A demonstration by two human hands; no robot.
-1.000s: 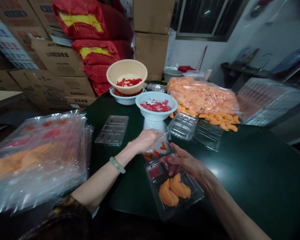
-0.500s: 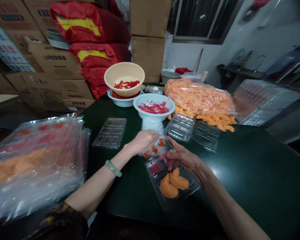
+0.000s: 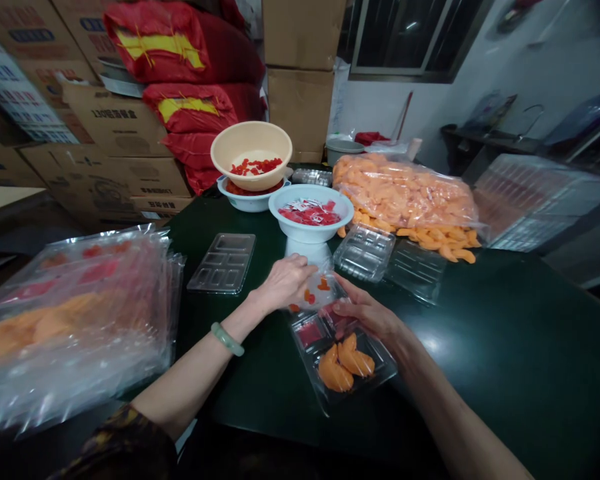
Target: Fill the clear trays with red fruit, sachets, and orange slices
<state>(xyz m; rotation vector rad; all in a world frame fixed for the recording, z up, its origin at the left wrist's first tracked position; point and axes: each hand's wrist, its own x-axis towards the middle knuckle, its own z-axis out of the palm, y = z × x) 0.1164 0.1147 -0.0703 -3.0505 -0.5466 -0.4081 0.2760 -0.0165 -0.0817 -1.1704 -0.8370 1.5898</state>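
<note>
A clear plastic compartment tray (image 3: 341,360) lies on the dark green table (image 3: 480,347) in front of me. It holds orange slices near me, a red piece in the middle and small orange-red bits at the far end. My left hand (image 3: 285,283), with a green bangle at the wrist, has its fingers curled on the tray's far left corner. My right hand (image 3: 367,312) grips the tray's right edge with its fingers closed on it.
Behind the tray stand a blue bowl of red packets (image 3: 311,215), a beige bowl of red pieces (image 3: 251,155) and a big bag of orange slices (image 3: 405,193). Empty clear trays (image 3: 223,262) lie around. Packed trays in bags (image 3: 75,313) pile at the left.
The tray has shifted slightly away from me between my hands. Both hands keep their hold on it.
</note>
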